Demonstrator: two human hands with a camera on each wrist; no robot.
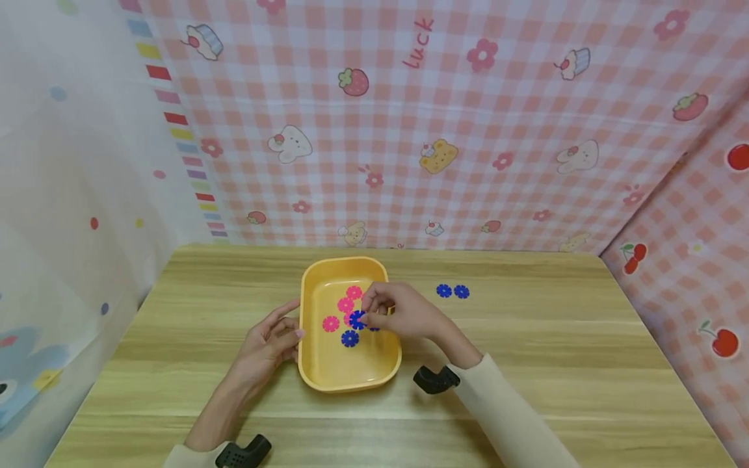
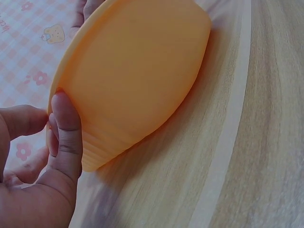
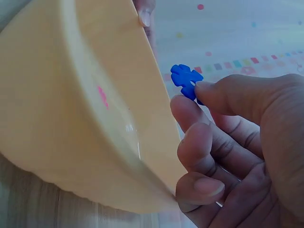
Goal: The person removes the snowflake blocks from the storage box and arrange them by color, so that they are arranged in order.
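A yellow plastic tray (image 1: 351, 370) with rounded corners sits at mid-table. My left hand (image 1: 266, 348) holds its left rim, thumb on the edge and fingers against the outer wall, as the left wrist view also shows. Over the tray's right side, my right hand (image 1: 404, 312) pinches a blue notched disc (image 3: 185, 80) between thumb and index finger. Inside the tray lie several pink notched discs (image 1: 331, 324) and a blue disc (image 1: 350, 338). Another blue disc is partly hidden beneath the right hand.
Two more blue discs (image 1: 453, 291) lie side by side on the wooden table (image 1: 526, 364), right of the tray. A pink checked cloth (image 1: 398, 130) hangs behind the table. Patterned cloths also stand at the left and right.
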